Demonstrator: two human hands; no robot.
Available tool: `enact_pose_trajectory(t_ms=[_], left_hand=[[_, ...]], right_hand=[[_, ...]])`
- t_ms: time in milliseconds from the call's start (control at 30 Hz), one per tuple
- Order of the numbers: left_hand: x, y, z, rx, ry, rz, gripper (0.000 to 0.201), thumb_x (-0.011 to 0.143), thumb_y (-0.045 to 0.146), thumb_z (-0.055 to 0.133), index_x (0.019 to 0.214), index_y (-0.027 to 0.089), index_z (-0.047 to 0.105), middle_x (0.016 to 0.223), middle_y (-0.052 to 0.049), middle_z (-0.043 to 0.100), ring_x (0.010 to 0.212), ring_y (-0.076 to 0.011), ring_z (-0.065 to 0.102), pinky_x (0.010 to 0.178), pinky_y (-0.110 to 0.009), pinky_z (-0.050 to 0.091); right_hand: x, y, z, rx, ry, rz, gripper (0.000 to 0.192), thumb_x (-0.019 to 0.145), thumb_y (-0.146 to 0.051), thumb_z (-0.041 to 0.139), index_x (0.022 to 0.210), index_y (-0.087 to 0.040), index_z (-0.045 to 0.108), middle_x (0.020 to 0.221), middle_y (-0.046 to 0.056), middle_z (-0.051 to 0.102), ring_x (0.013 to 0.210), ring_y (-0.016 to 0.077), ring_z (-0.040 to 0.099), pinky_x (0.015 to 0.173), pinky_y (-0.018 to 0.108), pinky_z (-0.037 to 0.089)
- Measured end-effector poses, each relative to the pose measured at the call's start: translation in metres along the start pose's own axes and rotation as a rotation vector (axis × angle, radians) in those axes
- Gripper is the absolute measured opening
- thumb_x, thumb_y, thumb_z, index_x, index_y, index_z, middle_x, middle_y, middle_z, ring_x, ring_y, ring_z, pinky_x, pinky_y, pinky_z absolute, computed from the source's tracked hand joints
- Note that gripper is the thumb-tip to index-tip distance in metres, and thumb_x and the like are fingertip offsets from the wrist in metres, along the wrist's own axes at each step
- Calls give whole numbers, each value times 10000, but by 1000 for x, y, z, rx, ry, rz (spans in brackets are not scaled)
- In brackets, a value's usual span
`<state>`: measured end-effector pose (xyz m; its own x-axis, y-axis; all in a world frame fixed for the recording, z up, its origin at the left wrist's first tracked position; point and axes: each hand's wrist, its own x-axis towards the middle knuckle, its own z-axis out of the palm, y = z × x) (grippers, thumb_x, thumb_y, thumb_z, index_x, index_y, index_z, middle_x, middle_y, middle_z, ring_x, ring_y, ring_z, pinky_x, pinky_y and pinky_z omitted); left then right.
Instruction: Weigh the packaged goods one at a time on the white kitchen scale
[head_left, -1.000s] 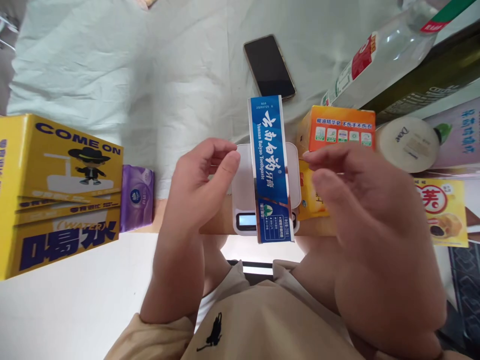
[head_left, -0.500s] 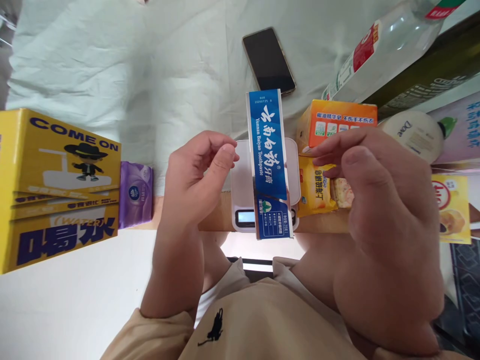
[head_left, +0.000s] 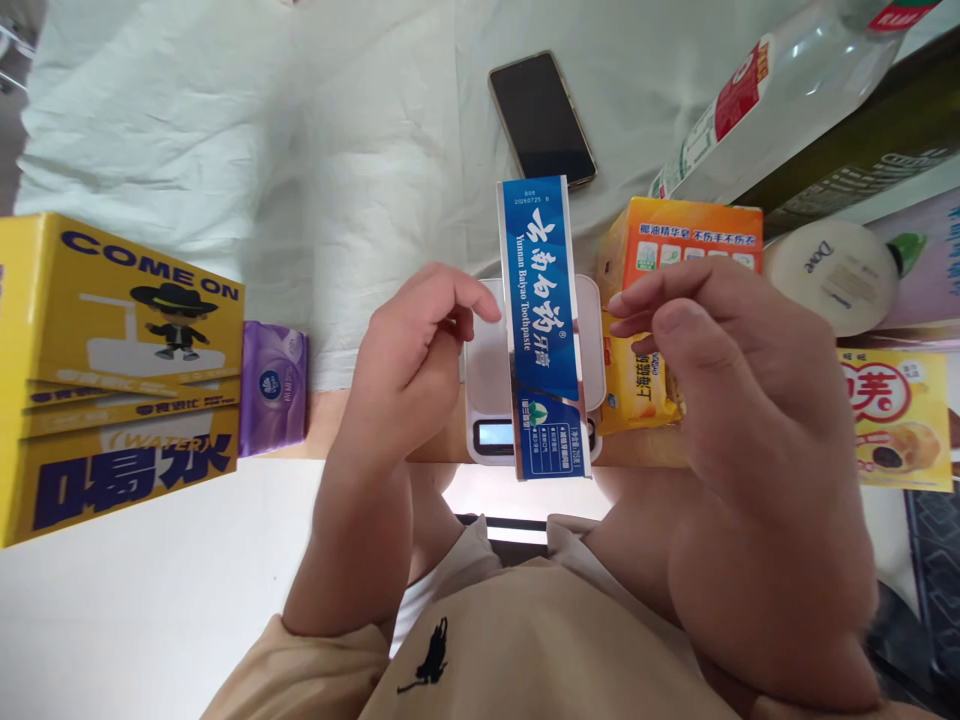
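Observation:
A blue toothpaste box (head_left: 540, 310) lies lengthwise across a small white kitchen scale (head_left: 486, 375), its lower end overhanging the scale's near edge. Part of the scale's lit display (head_left: 495, 434) shows left of the box. My left hand (head_left: 420, 345) is just left of the box with nothing in it, index finger stretched towards the box and the other fingers curled. To the right, my right hand (head_left: 727, 360) hovers with thumb and fingers apart, also holding nothing. Beneath its fingertips is a yellow soap packet (head_left: 634, 385), partly covered by the hand.
A phone (head_left: 541, 118) lies beyond the scale on the pale cloth (head_left: 360, 150). On the left stand a yellow box (head_left: 127, 370) and a purple tissue pack (head_left: 274, 388). An orange soap box (head_left: 694, 225), clear bottle (head_left: 795, 95), dark bottle (head_left: 862, 160), Dove container (head_left: 832, 275) and yellow snack packet (head_left: 904, 420) crowd the right.
My left hand has moved right, closer to the toothpaste box, with its index finger extending. My right hand has shifted slightly left. The box still rests on the scale.

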<state>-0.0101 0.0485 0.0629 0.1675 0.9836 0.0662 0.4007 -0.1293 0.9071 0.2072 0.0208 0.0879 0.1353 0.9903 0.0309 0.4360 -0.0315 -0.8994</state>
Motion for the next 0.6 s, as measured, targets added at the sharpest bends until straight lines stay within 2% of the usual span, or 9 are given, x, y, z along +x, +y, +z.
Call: enact_pose_trajectory(t_ms=[67, 133, 233, 333, 400, 500, 600], left_hand=[[-1, 2, -2, -11, -26, 75, 266, 781, 22, 463, 711, 259, 561, 818, -19, 620, 775, -197, 577, 719, -380, 460], [-2, 4, -3, -37, -53, 90, 228, 749, 61, 476, 612, 242, 460, 677, -23, 534, 648, -192, 496, 638, -388, 391], [-3, 6, -2, -37, -52, -6, 255, 830, 130, 498, 607, 252, 494, 578, -14, 490, 557, -178, 429, 583, -386, 352], [0, 8, 1, -9, -9, -63, 239, 986, 264, 513, 784, 259, 642, 679, -5, 595, 662, -172, 533, 645, -356, 435], [3, 8, 4, 54, -25, -121, 211, 1002, 368, 554, 892, 245, 687, 814, -14, 688, 777, -178, 614, 701, -337, 487], [6, 11, 7, 164, -127, -235, 311, 965, 477, 595, 1067, 217, 732, 1058, -51, 779, 913, -214, 701, 767, -339, 557], [7, 14, 7, 167, -235, -232, 453, 980, 544, 553, 1206, 196, 734, 1154, -73, 788, 945, -239, 734, 814, -368, 594]], right_hand=[[1, -1, 0, 2, -15, 6, 223, 968, -433, 646, 906, -234, 727, 958, 10, 756, 884, 129, 693, 724, 270, 543], [2, -3, 1, -6, -19, 16, 203, 954, -424, 654, 912, -236, 716, 937, 2, 762, 852, 126, 697, 728, 273, 554], [4, -4, 1, -18, -24, 21, 182, 938, -405, 650, 920, -232, 703, 909, -4, 766, 820, 127, 699, 763, 297, 573], [6, -1, 3, -52, -49, 45, 223, 914, -448, 656, 926, -230, 703, 889, 5, 763, 789, 148, 704, 784, 348, 586], [6, 3, 6, -94, -64, 68, 298, 898, -516, 661, 985, -237, 719, 937, 34, 782, 817, 194, 728, 776, 395, 587], [5, 6, 12, -174, -126, 98, 410, 895, -564, 643, 1149, -250, 717, 1118, 90, 808, 955, 280, 765, 823, 472, 597], [2, 4, 19, -246, -220, 122, 459, 912, -544, 600, 1248, -241, 674, 1201, 117, 792, 1060, 336, 759, 921, 566, 602]])
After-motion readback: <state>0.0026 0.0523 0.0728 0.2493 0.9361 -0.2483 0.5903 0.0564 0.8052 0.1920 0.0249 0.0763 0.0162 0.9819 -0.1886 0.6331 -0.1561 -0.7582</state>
